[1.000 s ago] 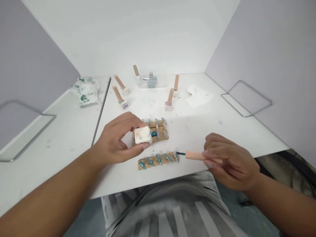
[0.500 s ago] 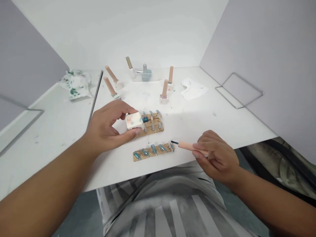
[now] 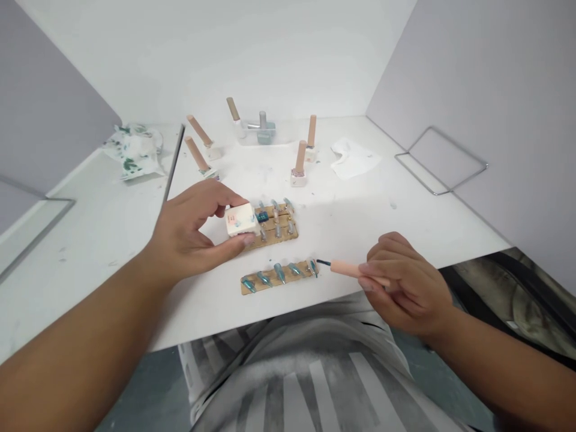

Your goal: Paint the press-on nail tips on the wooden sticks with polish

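Between thumb and fingers, my left hand grips a white polish bottle, tipped on its side with its dark teal neck pointing right. The bottle covers part of a wooden rack bearing several pale, shiny nail tips. My right hand pinches a peach-handled brush. Its dark bristles point left, just beside the right end of a front wooden strip. Several teal nail tips stand on that strip; the rightmost one is nearest the bristles.
Peach-capped bottles stand at the back left and back right. Behind them is a clear tray with bottles. A stained tissue lies at left, a white cloth at right, near a wire frame.
My right hand and the brush have shifted slightly right, so the bristles are a little farther from the strip. The left hand with the bottle has moved slightly left.
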